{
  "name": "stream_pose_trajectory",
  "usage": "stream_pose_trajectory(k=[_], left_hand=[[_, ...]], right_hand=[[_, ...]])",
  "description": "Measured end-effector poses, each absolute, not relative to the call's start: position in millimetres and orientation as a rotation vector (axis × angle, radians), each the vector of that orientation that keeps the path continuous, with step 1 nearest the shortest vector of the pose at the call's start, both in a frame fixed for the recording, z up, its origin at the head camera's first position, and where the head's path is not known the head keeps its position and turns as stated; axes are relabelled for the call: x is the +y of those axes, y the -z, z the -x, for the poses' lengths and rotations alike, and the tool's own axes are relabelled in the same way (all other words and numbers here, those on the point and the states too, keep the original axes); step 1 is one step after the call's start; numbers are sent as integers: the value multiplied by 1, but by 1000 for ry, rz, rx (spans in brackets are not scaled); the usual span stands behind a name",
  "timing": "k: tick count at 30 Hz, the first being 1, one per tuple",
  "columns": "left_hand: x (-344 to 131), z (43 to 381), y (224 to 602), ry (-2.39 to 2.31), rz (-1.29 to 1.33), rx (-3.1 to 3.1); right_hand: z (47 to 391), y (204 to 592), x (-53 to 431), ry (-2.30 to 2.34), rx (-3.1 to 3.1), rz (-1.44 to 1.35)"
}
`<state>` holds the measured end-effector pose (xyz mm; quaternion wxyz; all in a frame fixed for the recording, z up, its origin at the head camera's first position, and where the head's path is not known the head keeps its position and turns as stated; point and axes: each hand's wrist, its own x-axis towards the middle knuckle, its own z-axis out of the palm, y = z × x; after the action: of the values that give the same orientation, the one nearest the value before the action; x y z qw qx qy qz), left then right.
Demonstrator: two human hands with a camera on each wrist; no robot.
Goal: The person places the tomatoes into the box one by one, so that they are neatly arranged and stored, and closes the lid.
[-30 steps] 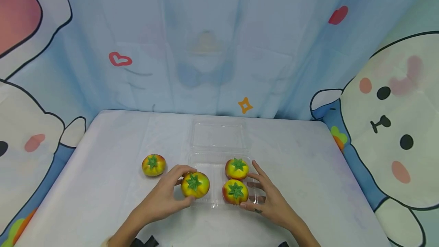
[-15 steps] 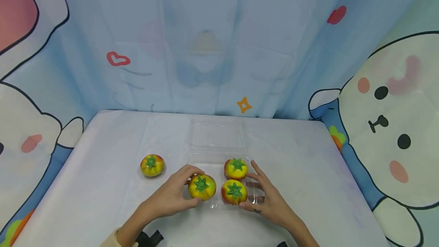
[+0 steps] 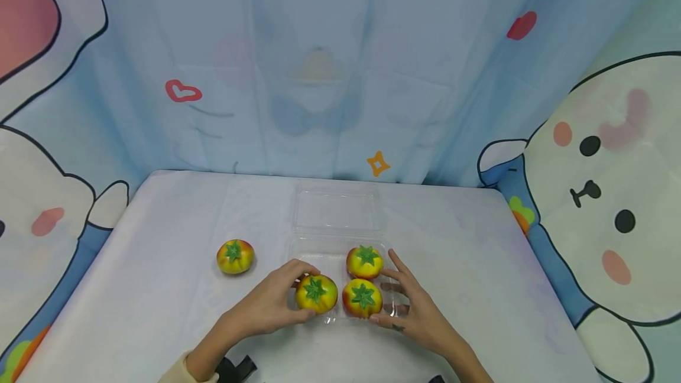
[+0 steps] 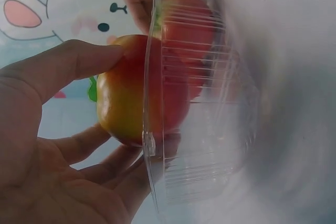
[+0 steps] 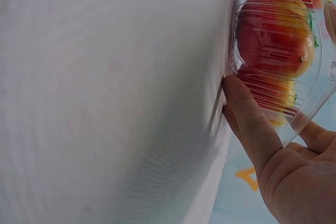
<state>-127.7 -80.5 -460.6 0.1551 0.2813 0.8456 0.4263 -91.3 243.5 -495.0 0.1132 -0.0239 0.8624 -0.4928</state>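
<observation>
Blue cartoon curtain (image 3: pixel 330 22) behind, white-covered table (image 3: pixel 479 265) in front. Far left: lone red-yellow fruit (image 3: pixel 236 257) on the cloth. Next, left hand (image 3: pixel 273 300) pinching held fruit (image 3: pixel 317 295) between thumb and fingers, partly below the rim at the left side of the clear container (image 3: pixel 331 263); lid (image 3: pixel 337 211) folded back. Right side holds rear fruit (image 3: pixel 365 262) and front fruit (image 3: pixel 363 298). Right hand (image 3: pixel 412 306) spread against the container's right wall.
</observation>
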Motion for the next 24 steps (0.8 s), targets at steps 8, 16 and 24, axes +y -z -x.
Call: stream_pose_trajectory(k=[8, 16, 24], left_hand=[[-77, 130, 463, -1152, -830, 2447], [-72, 131, 465, -1032, -850, 2512], [-67, 135, 465, -947, -860, 2540]], right_hand=[[91, 495, 243, 1440, 2532, 71], [90, 494, 243, 1436, 2542, 92], [90, 495, 243, 1466, 2518, 100]])
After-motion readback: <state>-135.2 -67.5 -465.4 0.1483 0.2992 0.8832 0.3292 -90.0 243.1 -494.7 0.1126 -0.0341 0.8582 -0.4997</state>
